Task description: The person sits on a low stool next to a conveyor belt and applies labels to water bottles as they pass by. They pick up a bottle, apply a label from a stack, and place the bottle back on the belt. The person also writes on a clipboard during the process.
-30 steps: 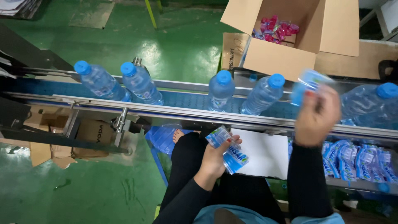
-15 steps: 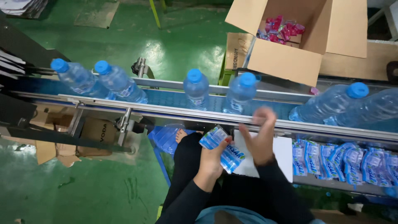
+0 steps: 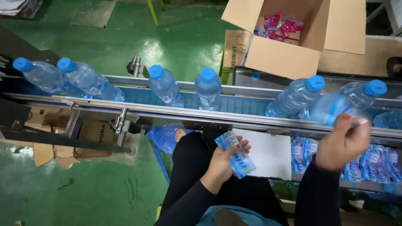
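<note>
- Green-painted floor (image 3: pixel 180 42) is seen beneath a metal-railed conveyor (image 3: pixel 234 104) that crosses the view from left to right in front of a seated person.
- Six clear water bottles with blue caps are counted on the belt: two touching at the far left (image 3: pixel 63 77), two apart in the middle (image 3: pixel 186 88), and two close together at the right (image 3: pixel 322 98). All are carried upright between the rails, so that each passes within arm's reach.
- A stack of blue-and-white labels (image 3: pixel 236 157) is gripped in the left hand (image 3: pixel 222 161), low over the lap, apparently kept as a ready supply.
- The right hand (image 3: pixel 343 142) is raised to the rightmost bottle, fingers pinched on something small and blurred, probably a single label; this cannot be told for certain.
- More blue labels (image 3: pixel 372 165) are laid in a row on a shelf under the belt, at the right.
- One open cardboard box (image 3: pixel 284 56) with pink packets (image 3: pixel 280 26) stands beyond the conveyor.
</note>
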